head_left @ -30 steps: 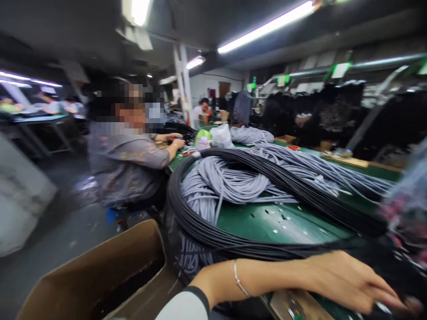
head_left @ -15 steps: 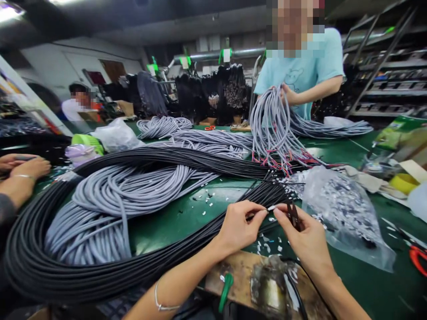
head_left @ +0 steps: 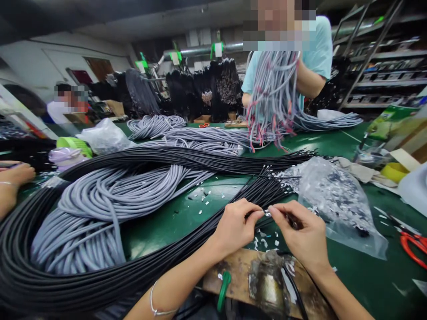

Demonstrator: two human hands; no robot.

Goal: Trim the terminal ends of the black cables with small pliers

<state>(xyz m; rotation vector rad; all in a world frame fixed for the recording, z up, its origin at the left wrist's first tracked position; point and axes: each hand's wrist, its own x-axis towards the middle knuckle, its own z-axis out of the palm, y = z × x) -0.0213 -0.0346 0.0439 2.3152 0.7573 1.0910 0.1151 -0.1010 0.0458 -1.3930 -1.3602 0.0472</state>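
Note:
My left hand (head_left: 235, 226) pinches the end of a black cable (head_left: 213, 226) from the big black cable bundle (head_left: 83, 275) that loops across the green table (head_left: 160, 226). My right hand (head_left: 300, 235) meets it fingertip to fingertip, pinched on a small white piece (head_left: 267, 212) at the cable end, with a dark cable end tucked in the palm. A clear bag of small parts (head_left: 333, 200) lies just right of my hands. Small white bits (head_left: 267, 240) are scattered under them.
Grey cable coils (head_left: 110, 200) fill the table's middle. A person in a light blue shirt (head_left: 313, 58) across the table lifts a grey cable bunch (head_left: 273, 93). Another person's hand (head_left: 13, 178) rests at left. Red scissors (head_left: 413, 244) lie at right; a wooden block with a fixture (head_left: 267, 284) sits below my hands.
The view swung from the left side of the table to my hands, which came together on the cable end. The person opposite raised the grey cable bunch higher.

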